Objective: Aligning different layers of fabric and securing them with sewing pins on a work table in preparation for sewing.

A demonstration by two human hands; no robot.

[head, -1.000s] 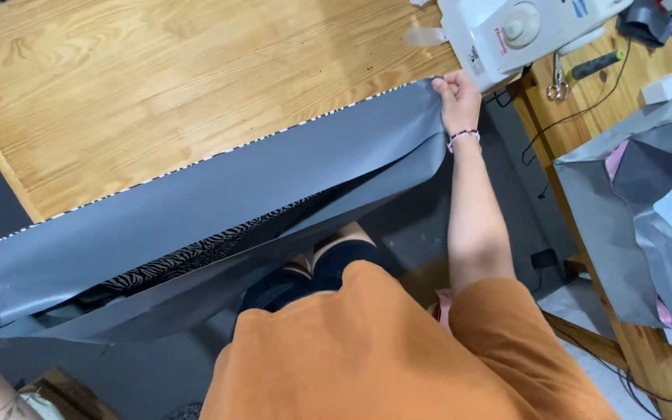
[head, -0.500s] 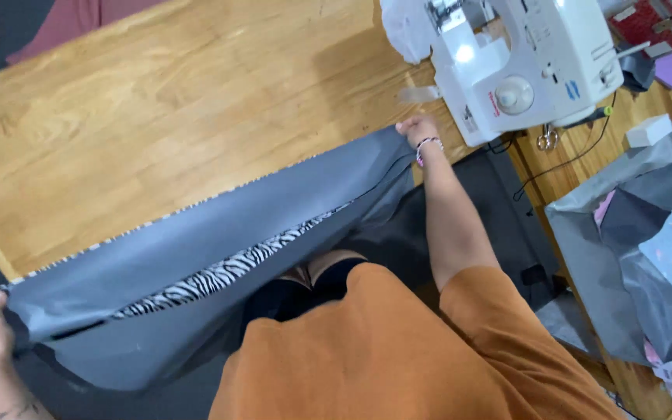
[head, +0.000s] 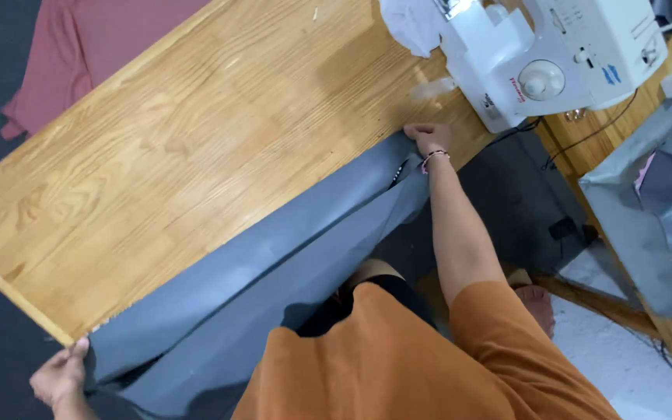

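A person in an orange shirt stretches a long strip of folded grey fabric [head: 274, 272] along the near edge of a pale wooden tabletop [head: 196, 155]. The right hand [head: 428, 138] pinches one end at the table's near right edge, beside a white sewing machine [head: 538, 54]. The left hand [head: 60, 377] grips the other end just past the table's near left corner. The cloth looks pulled taut and lined up with the edge, though none yet lies flat on the wood. A maroon cloth [head: 79, 47] hangs past the far left edge. Dark floor surrounds the table; grey plastic bags [head: 655, 210] sit at right.
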